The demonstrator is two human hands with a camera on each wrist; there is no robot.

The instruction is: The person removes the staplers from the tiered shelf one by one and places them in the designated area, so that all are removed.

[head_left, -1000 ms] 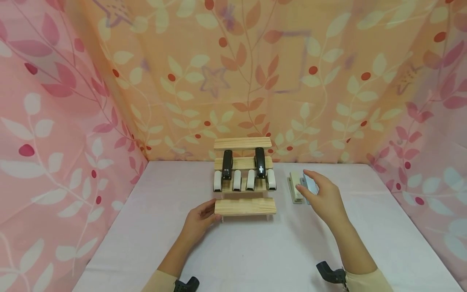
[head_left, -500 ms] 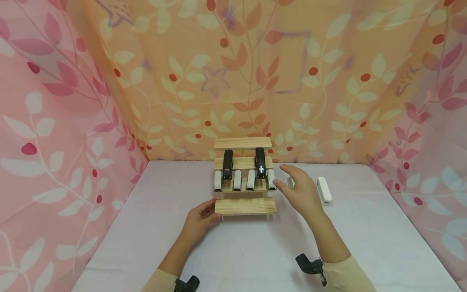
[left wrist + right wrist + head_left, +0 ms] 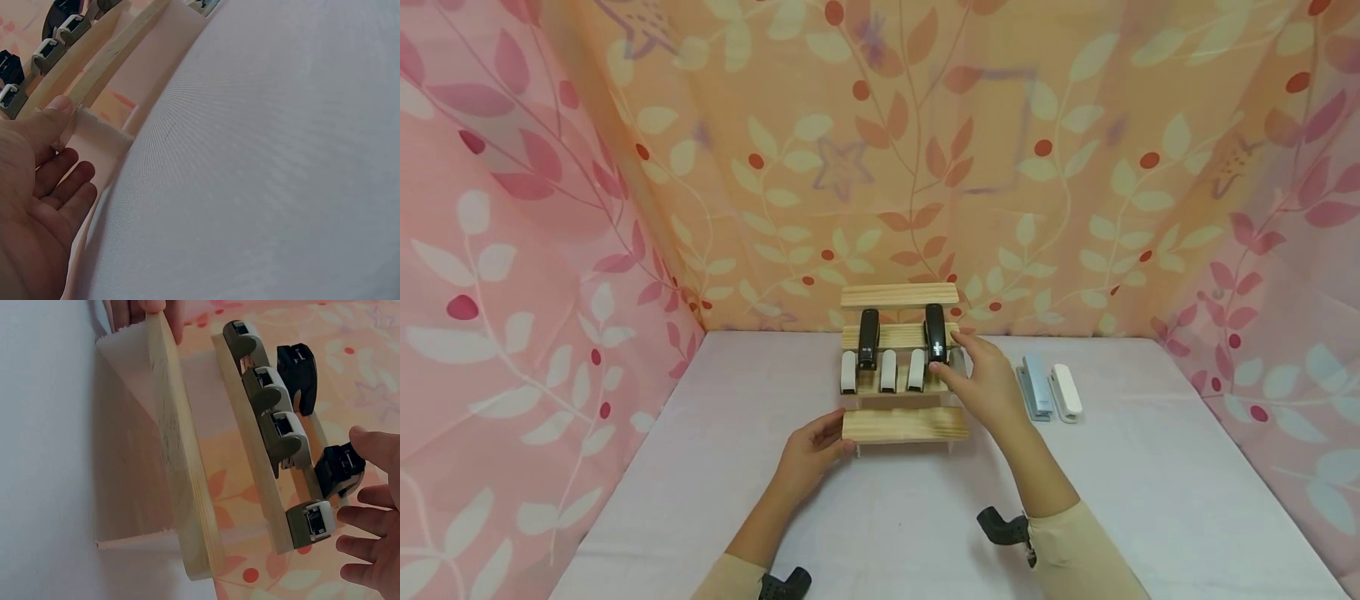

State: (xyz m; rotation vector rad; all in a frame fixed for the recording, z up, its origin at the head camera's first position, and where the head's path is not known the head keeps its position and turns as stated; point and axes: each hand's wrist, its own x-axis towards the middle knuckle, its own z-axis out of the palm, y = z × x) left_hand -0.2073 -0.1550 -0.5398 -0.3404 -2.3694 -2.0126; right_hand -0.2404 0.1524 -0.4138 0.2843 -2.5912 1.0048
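My left hand (image 3: 808, 454) holds the left end of the lowest board (image 3: 904, 425) of a tiered wooden rack, thumb on top. In the left wrist view its other fingers (image 3: 78, 203) are loosely bent. On the rack are two black staplers, a left one (image 3: 868, 337) and a right one (image 3: 935, 332), above a row of several small white staplers (image 3: 888, 371). My right hand (image 3: 988, 383) is at the right black stapler, fingers spread, its thumb (image 3: 369, 447) close beside it; whether it touches, I cannot tell. That hand partly hides the rightmost white stapler (image 3: 312, 522).
Right of the rack, a light blue stapler (image 3: 1035, 388) and a white stapler (image 3: 1066, 393) lie side by side on the white-covered table (image 3: 1150, 467). The rack's top board (image 3: 898, 294) stands near the patterned back curtain (image 3: 895, 167).
My right hand has moved left, from over the loose staplers to the rack's right side. The pale green stapler is now out of sight, and the blue and white ones show fully. My left hand stays.
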